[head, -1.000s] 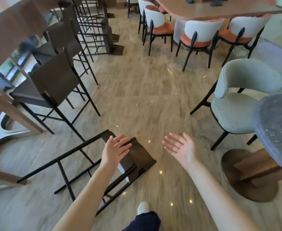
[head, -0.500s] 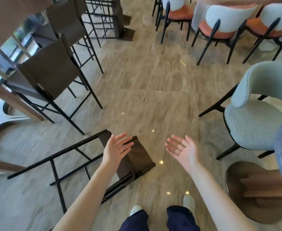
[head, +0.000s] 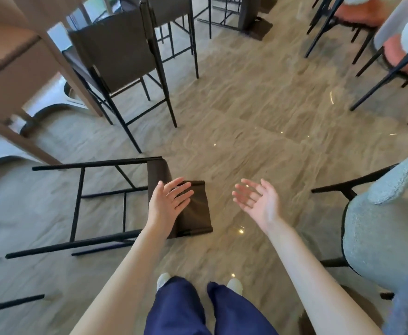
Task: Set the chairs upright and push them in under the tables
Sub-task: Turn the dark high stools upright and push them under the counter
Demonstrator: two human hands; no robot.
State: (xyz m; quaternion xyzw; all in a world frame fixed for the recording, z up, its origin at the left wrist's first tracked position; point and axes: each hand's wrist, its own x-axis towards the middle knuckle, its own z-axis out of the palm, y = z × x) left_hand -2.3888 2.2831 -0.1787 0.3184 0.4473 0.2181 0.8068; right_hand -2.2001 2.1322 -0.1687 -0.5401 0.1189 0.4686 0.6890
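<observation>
One tipped stool (head: 125,201) lay on the floor (head: 258,117); perhaps two stood upright. Both hands, left hand (head: 168,206) and right hand (head: 258,201), remained spread, now nearer its backrest.

Toppled brown chair (head: 193,209) on glossy floor (head: 258,97)

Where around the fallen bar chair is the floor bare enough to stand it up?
Bare floor lies ahead of the fallen bar chair, between the upright bar chair and the grey armchair. Left is crowded: the fallen chair's legs and the wooden table. Both the left hand and right hand hold nothing.
</observation>
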